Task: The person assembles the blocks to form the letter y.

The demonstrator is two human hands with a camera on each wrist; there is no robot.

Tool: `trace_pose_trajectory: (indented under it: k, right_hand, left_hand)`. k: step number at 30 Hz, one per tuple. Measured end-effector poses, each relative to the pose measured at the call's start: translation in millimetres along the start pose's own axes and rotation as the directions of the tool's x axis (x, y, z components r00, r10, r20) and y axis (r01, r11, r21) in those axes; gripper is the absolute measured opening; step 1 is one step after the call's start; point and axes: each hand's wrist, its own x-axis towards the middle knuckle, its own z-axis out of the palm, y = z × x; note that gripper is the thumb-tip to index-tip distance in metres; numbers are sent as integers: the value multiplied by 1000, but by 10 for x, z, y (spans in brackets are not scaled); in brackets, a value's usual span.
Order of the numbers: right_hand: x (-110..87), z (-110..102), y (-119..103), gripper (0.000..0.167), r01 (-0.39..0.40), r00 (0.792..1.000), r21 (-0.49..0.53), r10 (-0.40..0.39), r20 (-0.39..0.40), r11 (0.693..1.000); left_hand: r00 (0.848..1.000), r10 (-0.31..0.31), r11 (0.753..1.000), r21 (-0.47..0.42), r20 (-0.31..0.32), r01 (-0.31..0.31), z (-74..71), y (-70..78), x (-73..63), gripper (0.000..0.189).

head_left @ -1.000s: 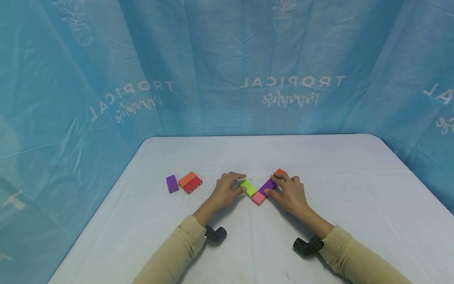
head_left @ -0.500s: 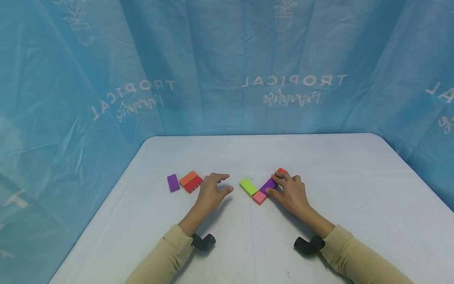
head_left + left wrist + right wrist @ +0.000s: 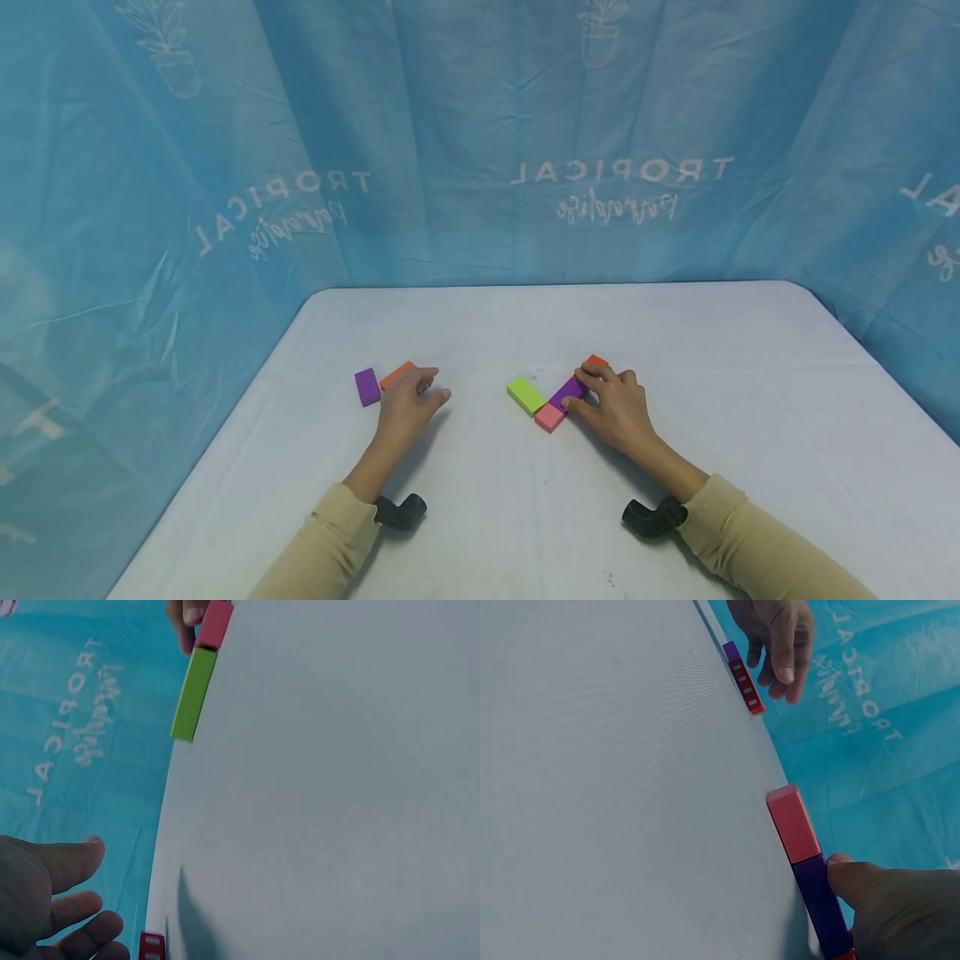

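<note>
Here we have the right hand (image 3: 615, 408) holding the purple block (image 3: 567, 392), thumb pressed to its side and index finger reaching across near its far end, with only a narrow gap between them. That block sits mid-row on the white table (image 3: 525, 525), the pink block (image 3: 550, 417) butted against its near end and the red-orange block (image 3: 596, 361) at its far end. We see the green block (image 3: 527, 396) angling off from the pink one, making a lopsided V. Over on the left, the left hand (image 3: 405, 408) hangs with thumb and index finger parted wide, gripping nothing. It partly covers the orange block (image 3: 396, 375) in our head view; the wrist views give us the red block (image 3: 746, 686) close to those fingers, and the second purple block (image 3: 367, 387) lies just beyond. Blue backdrop (image 3: 465, 100) behind it all.
</note>
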Motion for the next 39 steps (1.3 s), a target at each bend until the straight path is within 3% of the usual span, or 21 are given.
trace_pose_trajectory:
  k: [4,11,20,39]
  right_hand:
    - [-4,-6,-1,57,3,1000,2,-3,-1,1000]
    - [-5,-3,3,58,3,1000,2,-3,-6,1000]
    - [-5,-5,4,58,-2,1000,-1,2,-2,1000]
    - [7,-3,11,59,-17,1000,9,17,11,1000]
  left_hand:
    - [999,-40,998,43,-24,41,-74,-87,6,44]
    - [996,-56,989,134,-70,65,-163,-215,7,43]
    - [993,-85,978,186,-79,99,-191,-293,14,45]
    - [995,-57,950,303,-78,78,-198,-380,50,41]
